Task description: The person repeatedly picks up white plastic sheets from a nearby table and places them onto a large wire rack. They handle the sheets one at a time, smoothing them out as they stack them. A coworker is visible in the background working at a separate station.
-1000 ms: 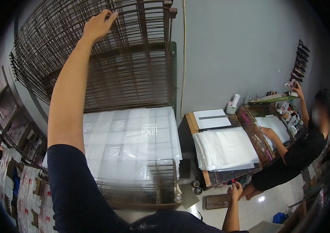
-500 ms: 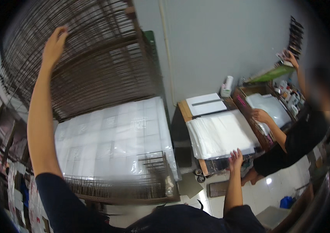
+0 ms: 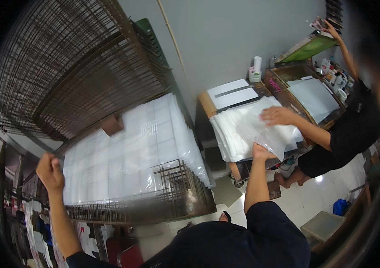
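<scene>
My left hand [image 3: 50, 172] is curled into a loose fist at the left edge of the metal drying rack [image 3: 38, 58], with nothing visible in it. My right hand [image 3: 262, 152] grips the near edge of a translucent plastic sheet [image 3: 274, 142], over a stack of white plastic sheets [image 3: 232, 138]. Another person's hand [image 3: 278, 116] lies on that same sheet, further back. Printed clear plastic sheets [image 3: 123, 152] cover a lower shelf of the rack between my arms. The rack's upper wire shelves are tilted up.
Beside the stack is a wooden printing table [image 3: 283, 73] with a raised green-screened frame [image 3: 308, 48], held by the other person's second hand [image 3: 331, 30]. Bottles [image 3: 337, 78] crowd its far side. A white spray-type bottle [image 3: 255, 71] stands by the wall. A clear-lidded bin [image 3: 323, 226] sits on the floor.
My left hand has come down from the raised wire shelves and closed. My right hand has taken hold of a sheet's edge. The other person's near hand has moved left onto that sheet.
</scene>
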Motion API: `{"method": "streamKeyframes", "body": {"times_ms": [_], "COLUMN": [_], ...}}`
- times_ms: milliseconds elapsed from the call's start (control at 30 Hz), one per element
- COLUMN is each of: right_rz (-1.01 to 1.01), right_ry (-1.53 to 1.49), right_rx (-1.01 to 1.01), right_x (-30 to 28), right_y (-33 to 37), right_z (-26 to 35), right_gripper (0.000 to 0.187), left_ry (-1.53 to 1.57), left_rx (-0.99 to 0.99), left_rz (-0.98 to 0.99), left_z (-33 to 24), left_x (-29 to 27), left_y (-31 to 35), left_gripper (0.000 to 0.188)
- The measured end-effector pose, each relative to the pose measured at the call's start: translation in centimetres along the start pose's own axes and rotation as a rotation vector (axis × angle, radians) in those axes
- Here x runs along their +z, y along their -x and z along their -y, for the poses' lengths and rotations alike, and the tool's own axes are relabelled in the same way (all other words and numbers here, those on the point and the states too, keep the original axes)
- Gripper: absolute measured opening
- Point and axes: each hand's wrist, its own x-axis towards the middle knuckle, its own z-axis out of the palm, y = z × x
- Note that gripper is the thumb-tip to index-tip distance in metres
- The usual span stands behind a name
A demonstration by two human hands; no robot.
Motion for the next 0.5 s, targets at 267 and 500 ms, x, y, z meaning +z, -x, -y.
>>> {"method": "streamKeyframes", "body": {"times_ms": [267,500], "right_rz": [-0.187,-0.402], "right_ry": [-0.128,0.618], "right_rx": [-0.238,-0.265], "right_x": [-6.5,-6.0], "right_y": [-4.6,-7.6], "right_z": [2.9,5.2], "right_gripper": [0.119,0.074], "left_ry": [0.056,0.071], "left_rx": [0.003,-0.107], "left_rz": [0.133,0.393], "left_z": [-4.4,-7.2], "left_x": [0.7,1.4], "left_y": [8.4,14.1], "left_gripper": [0.051,0.047]}}
